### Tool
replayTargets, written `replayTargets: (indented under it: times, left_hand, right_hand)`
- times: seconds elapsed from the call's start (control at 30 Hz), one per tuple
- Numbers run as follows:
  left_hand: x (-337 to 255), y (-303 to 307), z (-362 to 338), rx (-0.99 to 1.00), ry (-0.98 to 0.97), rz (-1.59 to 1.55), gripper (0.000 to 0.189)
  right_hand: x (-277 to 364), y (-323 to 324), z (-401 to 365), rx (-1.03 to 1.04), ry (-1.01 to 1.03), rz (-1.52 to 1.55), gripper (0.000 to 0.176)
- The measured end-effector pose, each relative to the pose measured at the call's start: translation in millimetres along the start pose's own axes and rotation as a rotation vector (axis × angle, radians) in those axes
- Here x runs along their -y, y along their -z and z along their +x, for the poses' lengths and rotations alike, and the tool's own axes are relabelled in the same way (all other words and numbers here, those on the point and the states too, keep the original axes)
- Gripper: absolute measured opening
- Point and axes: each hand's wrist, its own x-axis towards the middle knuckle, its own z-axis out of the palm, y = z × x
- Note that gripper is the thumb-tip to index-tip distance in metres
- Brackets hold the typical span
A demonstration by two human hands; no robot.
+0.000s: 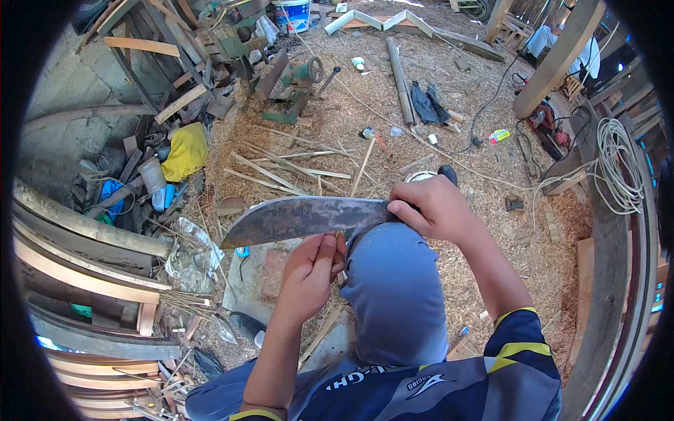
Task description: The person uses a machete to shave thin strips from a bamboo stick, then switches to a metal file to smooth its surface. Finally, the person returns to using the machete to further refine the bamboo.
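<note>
A machete (302, 217) with a wide, dark, stained blade lies level across the view, its tip toward the left. My right hand (432, 207) is closed around its handle, and a dark rounded end shows past the fingers. Just under the blade's lower edge, my left hand (312, 270) is closed in a pinch. What it holds is mostly hidden; a small bit shows at the fingertips beside the blade. My raised knee (397, 288) in grey cloth is between the hands, close beneath the blade.
Thin wood strips (302, 168) lie on the shavings-covered floor ahead. Beyond them stands a green metal machine (295, 84) with a handwheel. Stacked boards (91, 281) line the left. Coiled cable (618, 165) hangs at right, near a wooden post (562, 59). A person (562, 45) is at the far right.
</note>
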Motion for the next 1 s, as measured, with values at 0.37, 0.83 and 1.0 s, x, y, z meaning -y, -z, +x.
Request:
replayTargets:
  times: [0.37, 0.83, 1.0]
  left_hand:
    - [2.8, 1.9, -10.7, -0.024, 0.020, -0.081, 0.022]
    - [4.2, 5.5, -15.4, -0.011, -0.021, -0.024, 0.024]
    - [21.3, 22.0, -55.9, -0.015, 0.141, -0.168, 0.022]
  right_hand:
    - [11.9, 1.3, 13.1, 0.004, 0.105, -0.105, 0.031]
    - [19.6, 4.0, 9.6, 0.021, 0.060, -0.170, 0.033]
    - [5.1, 0.9, 1.6, -0.037, 0.048, -0.062, 0.034]
